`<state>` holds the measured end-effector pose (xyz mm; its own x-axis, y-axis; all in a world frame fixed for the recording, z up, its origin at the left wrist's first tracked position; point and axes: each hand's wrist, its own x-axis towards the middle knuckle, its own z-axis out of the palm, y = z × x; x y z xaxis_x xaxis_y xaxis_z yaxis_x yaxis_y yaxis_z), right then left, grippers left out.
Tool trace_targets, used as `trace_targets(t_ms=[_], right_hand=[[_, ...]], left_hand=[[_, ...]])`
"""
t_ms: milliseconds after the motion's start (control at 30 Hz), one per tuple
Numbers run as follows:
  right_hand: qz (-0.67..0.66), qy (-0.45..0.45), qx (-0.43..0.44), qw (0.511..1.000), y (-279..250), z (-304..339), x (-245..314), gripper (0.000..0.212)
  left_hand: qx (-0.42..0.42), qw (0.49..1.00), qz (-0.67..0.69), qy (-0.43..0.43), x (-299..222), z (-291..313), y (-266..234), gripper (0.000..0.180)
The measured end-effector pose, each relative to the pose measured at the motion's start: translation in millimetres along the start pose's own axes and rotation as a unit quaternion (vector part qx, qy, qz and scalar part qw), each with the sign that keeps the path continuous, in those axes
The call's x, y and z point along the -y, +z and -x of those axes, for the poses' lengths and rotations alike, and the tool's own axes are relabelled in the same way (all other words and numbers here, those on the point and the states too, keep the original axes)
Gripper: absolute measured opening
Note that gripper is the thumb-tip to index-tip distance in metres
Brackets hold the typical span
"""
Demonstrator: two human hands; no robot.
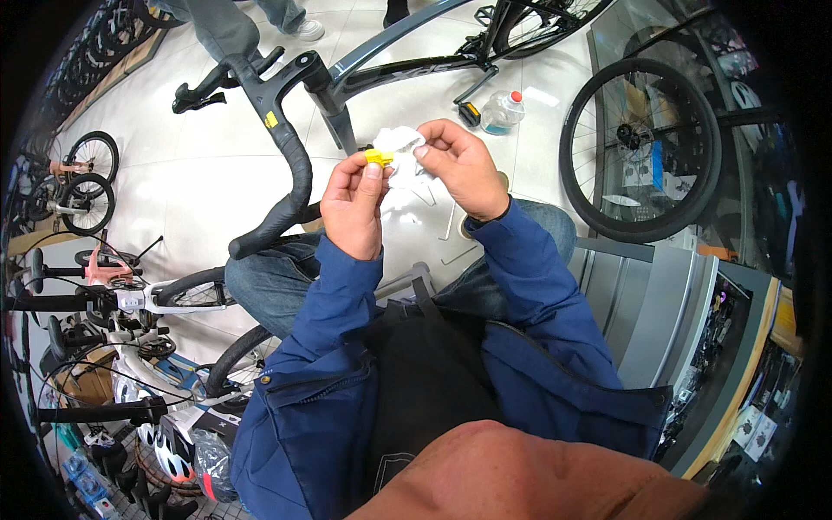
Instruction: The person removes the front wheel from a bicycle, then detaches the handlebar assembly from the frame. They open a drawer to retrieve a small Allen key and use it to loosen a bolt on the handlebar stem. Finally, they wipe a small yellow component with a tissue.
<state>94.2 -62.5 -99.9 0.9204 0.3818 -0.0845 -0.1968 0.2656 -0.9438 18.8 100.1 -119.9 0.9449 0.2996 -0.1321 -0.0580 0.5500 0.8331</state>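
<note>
My left hand [354,206] pinches a small yellow plastic piece [376,157] between thumb and fingers. Crumpled white tissue or cloth [399,139] is gripped between the thumb and fingers of my right hand [462,170], and it touches the yellow piece. Both hands are held close together above my lap. Just beyond them stands a dark road bike frame [381,78] with its bare fork [339,128] showing. The bike's black drop handlebar [293,156] curves down to the left of my left hand. What the tissue covers, if anything, is hidden.
A loose bike wheel [565,156] stands at the right by a glass case. A clear bottle with a red cap [503,113] sits near the pedal [469,113]. L-shaped hex keys [449,224] lie on the floor. Other bikes [130,299] crowd the left; another person's legs [224,35] are beyond.
</note>
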Motion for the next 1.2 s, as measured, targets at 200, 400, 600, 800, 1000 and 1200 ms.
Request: trace_targets(t_ms=[200, 400, 600, 800, 1000, 1200], right_hand=[[0.268, -0.244, 0.042, 0.931, 7.7, 4.1, 4.9, 0.023], [0.359, -0.290, 0.046, 0.886, 0.6, 1.7, 17.1, 0.020], [0.304, -0.142, 0.065, 0.940, -7.9, 5.1, 24.1, 0.021], [0.156, -0.090, 0.063, 0.982, -10.1, 1.5, 11.0, 0.023], [-0.007, 0.010, -0.008, 1.000, -6.2, -0.7, 4.1, 0.025], [0.075, -0.067, 0.046, 0.994, 4.8, 5.2, 9.8, 0.036]], left_hand=[[0.010, 1.000, 0.016, -0.006, 7.4, -1.7, -4.3, 0.026], [0.042, 0.996, -0.027, -0.081, -3.9, -4.5, -7.9, 0.029], [0.123, 0.987, -0.016, -0.098, -27.3, -12.8, -12.0, 0.032], [0.111, 0.988, -0.080, -0.068, -30.3, -8.2, -6.9, 0.030], [0.033, 0.998, -0.052, -0.028, -20.7, -7.8, 0.2, 0.026], [0.011, 0.999, -0.029, -0.012, -12.8, -9.1, 3.0, 0.026]])
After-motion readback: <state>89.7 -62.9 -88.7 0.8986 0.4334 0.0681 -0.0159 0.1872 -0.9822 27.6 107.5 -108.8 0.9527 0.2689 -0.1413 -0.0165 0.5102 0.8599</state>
